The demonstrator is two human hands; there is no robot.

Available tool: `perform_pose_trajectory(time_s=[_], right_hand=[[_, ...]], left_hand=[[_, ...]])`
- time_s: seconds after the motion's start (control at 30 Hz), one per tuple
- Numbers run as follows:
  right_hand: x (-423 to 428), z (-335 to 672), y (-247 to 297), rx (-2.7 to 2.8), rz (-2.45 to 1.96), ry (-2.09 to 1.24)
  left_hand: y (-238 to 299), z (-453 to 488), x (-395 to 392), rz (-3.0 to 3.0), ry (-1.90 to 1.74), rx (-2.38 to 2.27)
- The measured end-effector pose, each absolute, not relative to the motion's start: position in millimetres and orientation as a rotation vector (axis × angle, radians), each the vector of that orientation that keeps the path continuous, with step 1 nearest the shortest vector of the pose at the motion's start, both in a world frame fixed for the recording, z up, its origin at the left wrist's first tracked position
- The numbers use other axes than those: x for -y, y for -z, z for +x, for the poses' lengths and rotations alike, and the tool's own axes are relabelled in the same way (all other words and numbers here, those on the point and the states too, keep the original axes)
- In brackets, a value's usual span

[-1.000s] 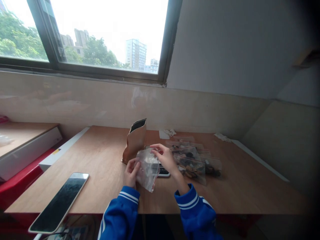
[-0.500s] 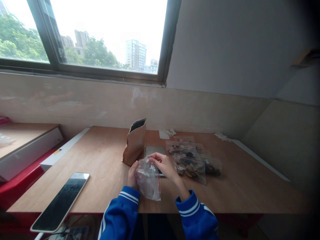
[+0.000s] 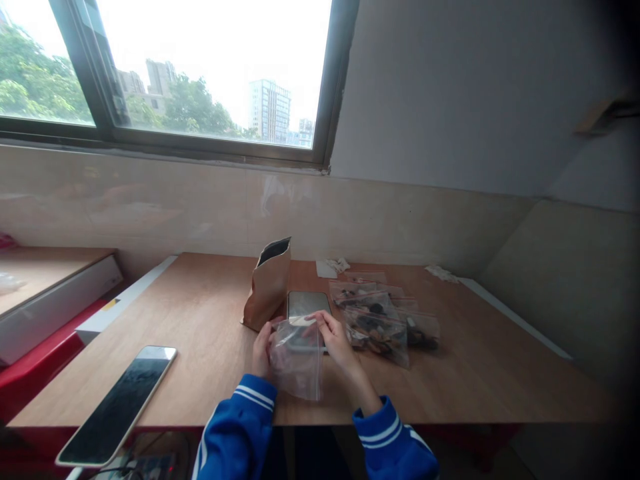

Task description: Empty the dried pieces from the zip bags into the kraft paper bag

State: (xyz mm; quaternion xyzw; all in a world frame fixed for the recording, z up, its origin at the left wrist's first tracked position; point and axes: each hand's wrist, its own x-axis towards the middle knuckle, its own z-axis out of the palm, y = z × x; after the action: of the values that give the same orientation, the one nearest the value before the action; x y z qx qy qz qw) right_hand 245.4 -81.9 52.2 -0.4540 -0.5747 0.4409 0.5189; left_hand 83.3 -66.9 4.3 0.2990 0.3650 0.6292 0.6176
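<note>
Well, the right hand [image 3: 335, 338] pinches the bag [image 3: 297, 375] by its top corner; the left hand [image 3: 261, 350] grips its left side. It hangs between them, short of the table [image 3: 210, 320]'s near edge, partly covering the scale [image 3: 307, 301]. The pouch [image 3: 267, 288] stands just beyond; filled bags [image 3: 379, 328] crowd the right. Leftward, a wide run of wood reaches the phone [image 3: 120, 407].

Flat device [image 3: 309, 302] partly hidden behind clear bag [image 3: 299, 368]; sleeves [image 3: 239, 420] cut off by bottom edge, window [image 3: 215, 53] by top.
</note>
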Motion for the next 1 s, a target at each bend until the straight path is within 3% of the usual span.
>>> perform_pose_trajectory(time_s=[0.3,0.6,0.87,1.0], right_hand=[[80.5,248.4,-44.0,1.452,-1.137,-0.853],[131.1,241.6,-1.2,1.334,-1.096,-1.347],[137.6,247.5,1.7,1.276,-1.179,-1.352],[138.3,241.0,-0.2,1.129,-1.152,-1.292]], left_hand=[[-7.1,76.8,64.7,0.981,-1.422,-0.879],[-22.1,68.3,66.0,0.920,-1.522,-0.979],[-34.7,58.2,69.4,1.070,-1.571,-1.103],[-24.6,44.9,70.5,0.877,-1.413,-1.104]])
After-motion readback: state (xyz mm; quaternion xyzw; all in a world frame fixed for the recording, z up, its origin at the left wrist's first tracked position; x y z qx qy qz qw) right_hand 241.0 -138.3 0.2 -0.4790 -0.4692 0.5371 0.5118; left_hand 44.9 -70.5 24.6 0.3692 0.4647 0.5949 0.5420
